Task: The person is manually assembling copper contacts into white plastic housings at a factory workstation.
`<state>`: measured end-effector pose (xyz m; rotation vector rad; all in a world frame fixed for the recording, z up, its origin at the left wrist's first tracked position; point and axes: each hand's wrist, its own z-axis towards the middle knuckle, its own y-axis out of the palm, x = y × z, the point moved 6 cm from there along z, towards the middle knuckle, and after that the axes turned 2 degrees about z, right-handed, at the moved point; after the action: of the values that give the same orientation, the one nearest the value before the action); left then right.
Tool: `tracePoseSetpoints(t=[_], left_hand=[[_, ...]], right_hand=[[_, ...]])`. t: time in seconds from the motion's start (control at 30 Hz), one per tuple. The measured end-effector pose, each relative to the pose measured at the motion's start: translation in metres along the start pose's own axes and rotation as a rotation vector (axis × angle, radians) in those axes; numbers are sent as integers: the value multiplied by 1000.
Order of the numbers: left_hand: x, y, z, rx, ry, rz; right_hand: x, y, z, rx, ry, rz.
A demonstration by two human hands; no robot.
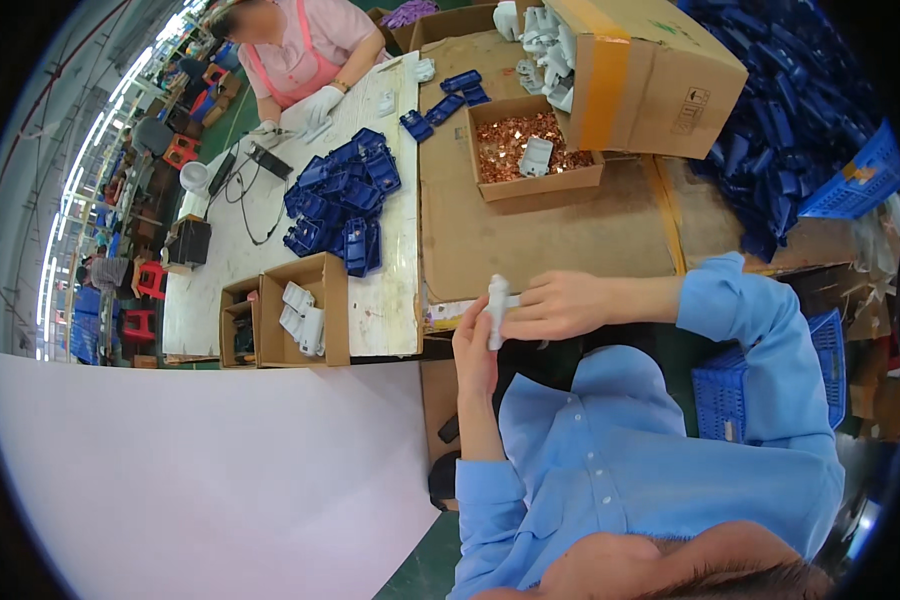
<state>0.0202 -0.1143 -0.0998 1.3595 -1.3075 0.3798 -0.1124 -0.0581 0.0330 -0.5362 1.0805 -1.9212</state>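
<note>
A white plastic part (pixel 497 300), narrow and seen edge-on, is held upright over the near edge of the work table. My left hand (pixel 475 352) grips it from the near left, thumb and fingers closed round its side. From the right, my right hand (pixel 560 305) reaches across with bent fingers closed against the same part; the fingertips are partly hidden behind it. Beyond my hands stands an open cardboard box of small copper-coloured metal pieces (pixel 500 140), with one pale plastic housing (pixel 536 157) lying on top.
A large carton (pixel 660 90) lies tipped, white housings (pixel 545 45) at its mouth. Blue housings pile up at right (pixel 770 130) beside a blue basket (pixel 855 180), and at left (pixel 345 190). A small box (pixel 335 310) holds white parts. Across the table, a gloved co-worker (pixel 310 50) handles parts.
</note>
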Motion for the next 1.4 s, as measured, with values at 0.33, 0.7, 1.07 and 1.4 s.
tracePoseSetpoints(t=[0.33, 0.7, 1.07, 1.4], left_hand=[[-52, 19, -38, -11, 44, -42], [-138, -49, -95, 424, 153, 644], [-90, -55, -96, 422, 286, 393], [-4, 28, -86, -52, 75, -161]], right_hand=[[255, 26, -13, -87, 1074, 204], [303, 79, -27, -376, 1213, 133], [285, 48, -35, -179, 1278, 107], [235, 3, -34, 250, 1097, 372]])
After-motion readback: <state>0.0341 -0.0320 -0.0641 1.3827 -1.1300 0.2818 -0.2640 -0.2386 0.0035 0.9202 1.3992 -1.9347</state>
